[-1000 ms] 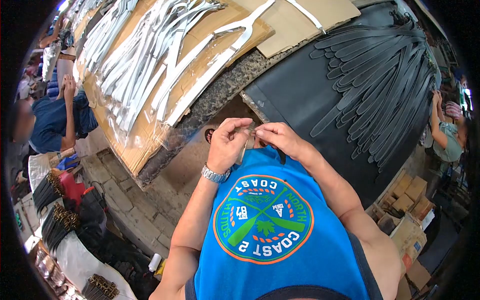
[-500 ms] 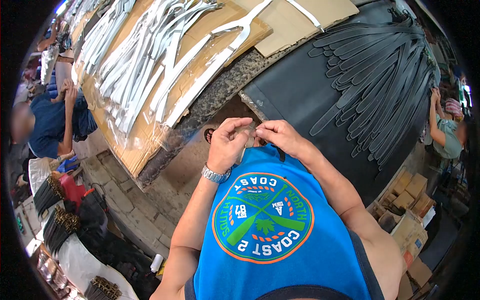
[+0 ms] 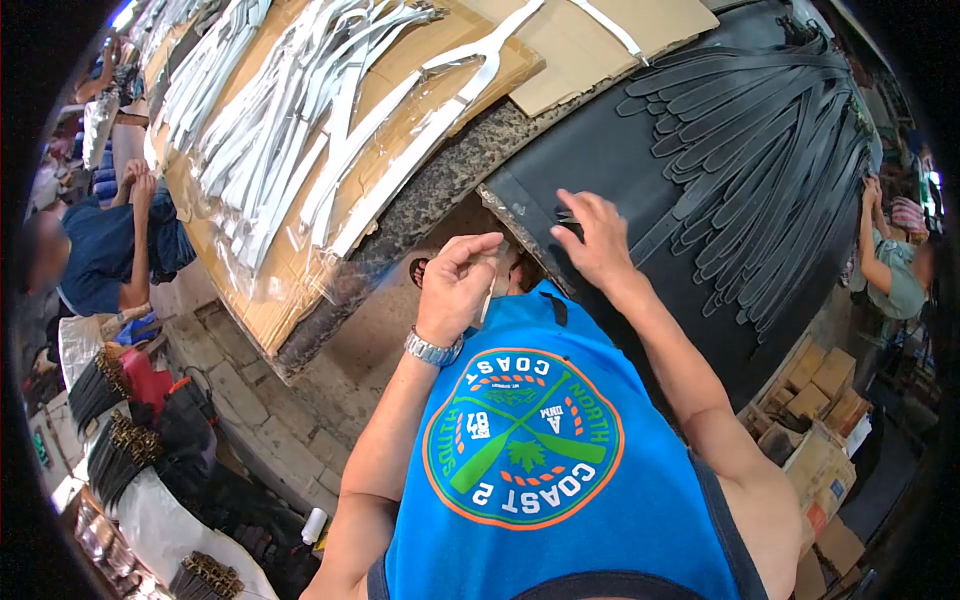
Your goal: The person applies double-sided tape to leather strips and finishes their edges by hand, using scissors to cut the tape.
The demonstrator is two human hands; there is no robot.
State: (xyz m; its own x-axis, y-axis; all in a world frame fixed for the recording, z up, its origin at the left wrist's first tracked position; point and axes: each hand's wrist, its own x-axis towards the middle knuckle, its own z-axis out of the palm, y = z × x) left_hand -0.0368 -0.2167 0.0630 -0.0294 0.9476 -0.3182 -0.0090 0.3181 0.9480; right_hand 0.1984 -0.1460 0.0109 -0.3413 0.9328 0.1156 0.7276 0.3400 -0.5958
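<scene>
My left hand (image 3: 455, 285) is held up in front of my chest, its thumb and fingers pinched on a thin clear strip of tape (image 3: 490, 275). My right hand (image 3: 592, 240) reaches out over the black sheet (image 3: 590, 165) on the table, fingers spread, with something small and dark at the fingertips; whether it grips it I cannot tell. A fan of dark grey straps (image 3: 770, 150) lies on that sheet just beyond my right hand. White straps (image 3: 300, 120) lie on cardboard (image 3: 290, 270) to the left.
A person in a dark blue top (image 3: 100, 250) sits at far left, and another person's arms (image 3: 880, 250) work at the far right. Bundles of black straps (image 3: 120, 440) lie on the floor at lower left. Cardboard boxes (image 3: 815, 400) are stacked at lower right.
My right hand has left my left hand and moved up and right onto the black sheet, with its fingers spread. My left hand stays in place, still pinching the tape.
</scene>
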